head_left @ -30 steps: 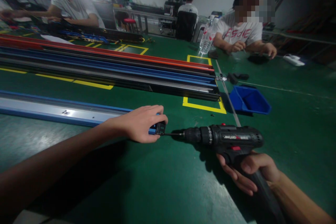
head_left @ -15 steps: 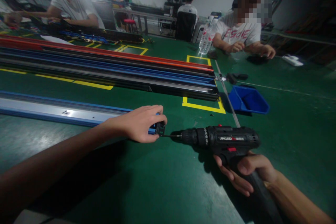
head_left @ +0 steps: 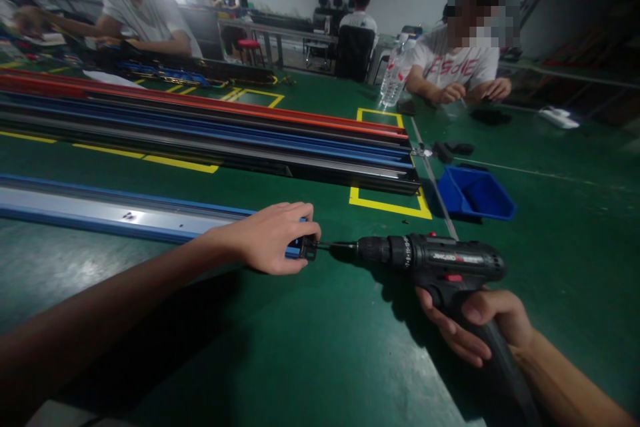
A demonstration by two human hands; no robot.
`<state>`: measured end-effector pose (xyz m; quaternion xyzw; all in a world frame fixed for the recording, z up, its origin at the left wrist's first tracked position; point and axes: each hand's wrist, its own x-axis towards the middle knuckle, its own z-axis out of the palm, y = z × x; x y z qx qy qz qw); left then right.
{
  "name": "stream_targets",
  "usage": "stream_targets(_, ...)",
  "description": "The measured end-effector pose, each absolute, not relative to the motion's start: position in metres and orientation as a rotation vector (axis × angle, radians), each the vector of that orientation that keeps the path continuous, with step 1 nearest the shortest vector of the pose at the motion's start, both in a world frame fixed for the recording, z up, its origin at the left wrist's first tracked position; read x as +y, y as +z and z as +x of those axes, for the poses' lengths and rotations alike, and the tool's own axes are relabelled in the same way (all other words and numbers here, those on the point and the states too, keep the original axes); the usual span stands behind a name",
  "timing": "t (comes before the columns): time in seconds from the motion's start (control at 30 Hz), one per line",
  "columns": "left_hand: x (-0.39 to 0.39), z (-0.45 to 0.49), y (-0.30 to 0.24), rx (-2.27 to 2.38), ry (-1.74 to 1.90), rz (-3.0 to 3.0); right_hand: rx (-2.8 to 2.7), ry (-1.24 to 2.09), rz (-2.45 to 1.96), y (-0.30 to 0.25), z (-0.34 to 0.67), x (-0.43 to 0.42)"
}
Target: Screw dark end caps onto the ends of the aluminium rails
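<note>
My left hand is closed over the right end of a long blue and silver metal profile lying on the green table. A small black end cap sits at that end, between my fingertips. My right hand grips the handle of a black cordless drill with red accents. The drill lies level, pointing left. Its long thin bit reaches the end cap's upper part; whether a screw is under the tip I cannot tell.
Several long orange, blue and black profiles lie side by side behind. A blue bin, a black clamp-like tool and plastic bottles stand to the right. Across the table a co-worker sits; another person is at far left.
The drill has shifted slightly right, and its bit tip has moved from the lower part of the end cap to the upper part. My left hand keeps its hold.
</note>
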<state>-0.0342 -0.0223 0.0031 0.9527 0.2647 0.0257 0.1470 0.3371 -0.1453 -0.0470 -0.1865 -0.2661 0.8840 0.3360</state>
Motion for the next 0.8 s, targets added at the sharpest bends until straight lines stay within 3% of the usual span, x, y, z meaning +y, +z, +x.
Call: stream_targets(0.8,-0.034,-0.024,-0.009,0.802,0.256,2.923,-0.692,2.278,-0.471,-0.049,0.338,-0.147)
